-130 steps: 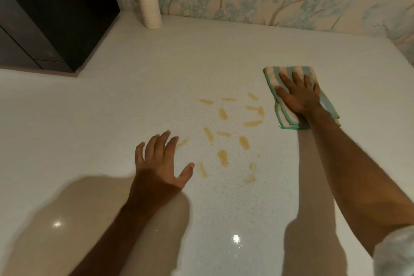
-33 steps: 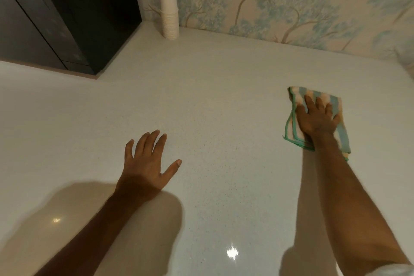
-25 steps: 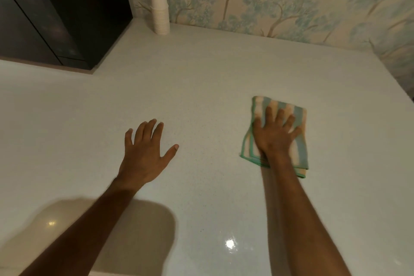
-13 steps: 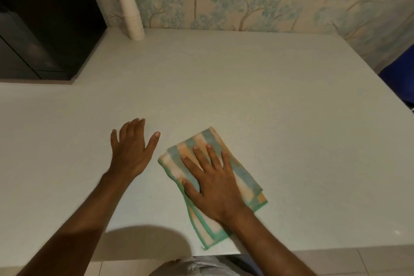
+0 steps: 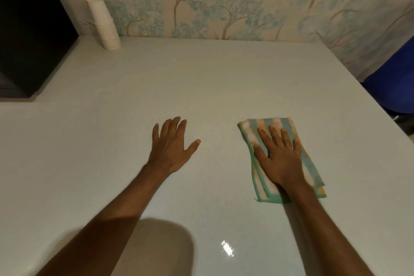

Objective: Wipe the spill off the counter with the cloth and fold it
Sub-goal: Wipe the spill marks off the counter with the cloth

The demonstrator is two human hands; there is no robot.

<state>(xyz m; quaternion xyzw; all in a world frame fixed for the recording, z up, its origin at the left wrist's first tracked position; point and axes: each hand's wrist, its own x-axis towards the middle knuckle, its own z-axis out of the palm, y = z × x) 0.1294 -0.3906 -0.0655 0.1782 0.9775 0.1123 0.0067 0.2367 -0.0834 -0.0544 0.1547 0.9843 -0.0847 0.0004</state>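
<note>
While flat on counter, right hand atop cloth.

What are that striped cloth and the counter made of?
The cloth looks like soft woven or terry fabric: matte teal, orange and white stripes, stitched green edging, folded layers. The counter seems polished stone or solid surface: pale, finely speckled, glossy enough to mirror a light.

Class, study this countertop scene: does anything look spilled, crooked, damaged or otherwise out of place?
Nothing much stands out. The counter shows no spill, only a glare spot. The striped cloth lies folded, slightly askew, under the flat right hand. The left hand rests flat. The stack of paper cups leans slightly.
</note>
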